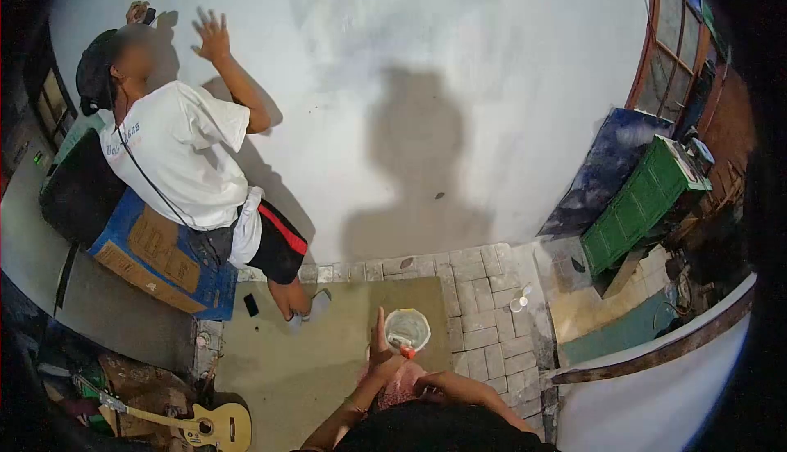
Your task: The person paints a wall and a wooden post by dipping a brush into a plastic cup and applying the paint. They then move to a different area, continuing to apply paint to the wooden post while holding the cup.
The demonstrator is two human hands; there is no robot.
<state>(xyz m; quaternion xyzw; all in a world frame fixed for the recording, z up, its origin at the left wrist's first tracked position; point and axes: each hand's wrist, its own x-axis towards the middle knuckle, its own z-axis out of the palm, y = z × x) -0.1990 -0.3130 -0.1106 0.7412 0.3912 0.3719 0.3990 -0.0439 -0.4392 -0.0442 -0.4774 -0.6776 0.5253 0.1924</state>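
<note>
Low in the view, my left hand is raised edge-on with its fingers stretched out, just left of a whitish bucket. No object shows in it. A small red-orange thing, too small to name, shows at the bucket's near rim. My right hand is bent in toward my body, beside a pink patterned cloth. Its fingers are partly hidden, so I cannot make out whether they grip the cloth. Greyish material lies inside the bucket.
A person in a white shirt leans at the white wall, palm raised. Near them are a blue-and-brown box and a phone on the mat. A guitar lies lower left; a green cabinet stands right.
</note>
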